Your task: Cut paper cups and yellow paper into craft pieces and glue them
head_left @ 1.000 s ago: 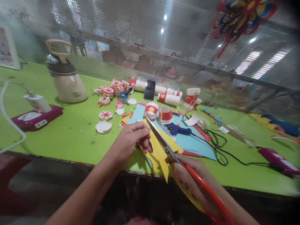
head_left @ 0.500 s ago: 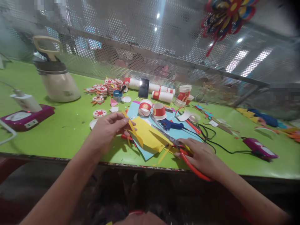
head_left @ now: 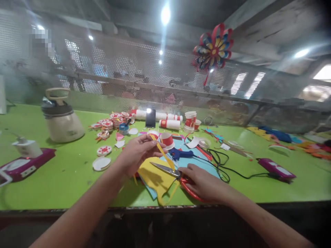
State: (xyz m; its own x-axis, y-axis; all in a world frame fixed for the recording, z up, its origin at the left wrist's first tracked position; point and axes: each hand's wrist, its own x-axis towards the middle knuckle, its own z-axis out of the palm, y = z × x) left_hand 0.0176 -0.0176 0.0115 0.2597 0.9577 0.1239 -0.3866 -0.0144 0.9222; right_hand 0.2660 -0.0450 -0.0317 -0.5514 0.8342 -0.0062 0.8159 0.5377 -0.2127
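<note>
Between its fingertips my left hand (head_left: 141, 151) pinches a narrow yellow paper strip (head_left: 166, 156), which slants down to the right. My right hand (head_left: 198, 181) grips red-handled scissors (head_left: 165, 168), their blades pointing left and their tips a little apart beside the strip's lower end. Below both hands a yellow paper sheet (head_left: 155, 179) lies over light blue paper (head_left: 209, 167) near the table's front edge. A blue glue gun (head_left: 182, 153) rests just beyond my right hand, with a red and white paper cup piece (head_left: 167, 140) behind it.
A large jug (head_left: 63, 120) stands at the left, behind a purple power strip (head_left: 38, 165). Patterned paper discs (head_left: 104, 150), white paper rolls (head_left: 169, 124), a phone (head_left: 150, 118) and stacked cups (head_left: 190, 120) lie farther back. A black cord runs right to another purple box (head_left: 276, 168).
The view has tilted up. My left hand has lifted the strip off the yellow sheet, which now lies on the table, and the scissors have moved left beside the strip.
</note>
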